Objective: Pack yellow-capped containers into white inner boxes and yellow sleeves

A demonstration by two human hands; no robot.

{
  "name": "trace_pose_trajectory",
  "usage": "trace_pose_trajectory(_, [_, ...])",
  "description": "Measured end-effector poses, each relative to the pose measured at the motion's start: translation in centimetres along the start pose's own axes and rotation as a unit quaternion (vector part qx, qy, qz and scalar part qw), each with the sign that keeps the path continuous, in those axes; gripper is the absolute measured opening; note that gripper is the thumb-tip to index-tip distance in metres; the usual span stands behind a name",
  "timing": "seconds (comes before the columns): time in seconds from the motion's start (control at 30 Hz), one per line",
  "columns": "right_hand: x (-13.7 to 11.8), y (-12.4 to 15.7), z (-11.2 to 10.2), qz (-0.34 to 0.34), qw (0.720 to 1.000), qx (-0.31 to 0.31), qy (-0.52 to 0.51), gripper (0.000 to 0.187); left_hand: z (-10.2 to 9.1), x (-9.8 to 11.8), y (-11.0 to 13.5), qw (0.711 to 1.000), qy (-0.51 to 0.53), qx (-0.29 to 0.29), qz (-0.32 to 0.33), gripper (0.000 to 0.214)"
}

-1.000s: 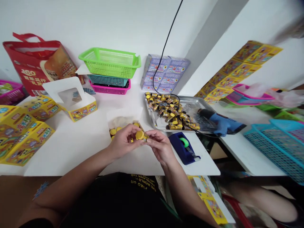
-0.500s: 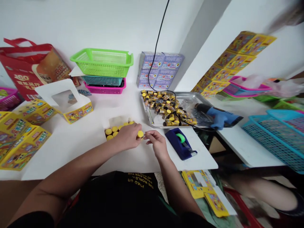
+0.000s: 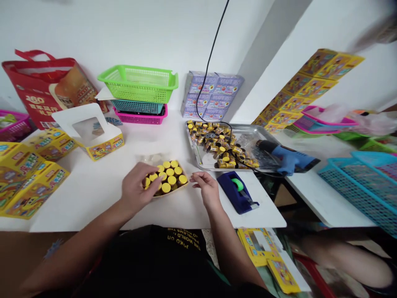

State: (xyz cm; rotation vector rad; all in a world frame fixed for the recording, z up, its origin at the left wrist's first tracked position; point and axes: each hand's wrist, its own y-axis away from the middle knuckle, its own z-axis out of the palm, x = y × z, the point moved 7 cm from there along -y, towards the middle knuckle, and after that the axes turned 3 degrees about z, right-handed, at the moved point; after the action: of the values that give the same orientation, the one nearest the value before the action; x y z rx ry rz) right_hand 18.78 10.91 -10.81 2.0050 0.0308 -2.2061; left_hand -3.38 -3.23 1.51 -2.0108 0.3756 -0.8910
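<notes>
The left hand [image 3: 136,187] partly hides yellow-capped containers [image 3: 171,180]; the right edge crops blue baskets [image 3: 356,188].

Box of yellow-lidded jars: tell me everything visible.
This low, open-topped box looks like card, with a thin, pale brown rim. It lies slightly askew on the white table, a pale flap at its far side. Upright jars stand in it, round yellow lids facing up. The left hand hangs over its left part, hiding some lids; whether it touches is unclear. The right hand is just off its right edge.
</notes>
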Motion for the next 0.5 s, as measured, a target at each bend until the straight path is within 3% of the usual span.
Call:
trace_pose_trajectory(0.03, [-0.2, -0.2, 0.2, -0.007, 1.000, -0.002, 0.002, 0.038, -1.4, -0.3, 1.2, 0.999, -0.034, 0.033, -0.002, 0.015])
trace_pose_trajectory(0.1, [-0.3, -0.8, 0.9, -0.017, 1.000, -0.012, 0.007, 0.038, -2.5, -1.2, 3.8, 0.994, -0.102, 0.035, -0.005, 0.029])
trace_pose_trajectory(0.27, [0.0, -2.8, 4.1, 0.013, 0.996, -0.074, -0.053, 0.043, -0.8, -4.1, 8.8, 0.989, -0.137, -0.009, -0.062, 0.089])
trace_pose_trajectory(0.4, [0.1, -3.2, 6.5, 0.048, 0.986, -0.142, -0.077, 0.048, 0.4, -5.2, 9.6, 0.992, -0.097, -0.025, -0.077, 0.085])
trace_pose_trajectory(0.5, [0.2, -2.8, 6.9, 0.047, 0.984, -0.154, -0.073, 0.048, 0.2, -6.6, 9.5, 0.991, -0.065, -0.027, -0.113, 0.079])
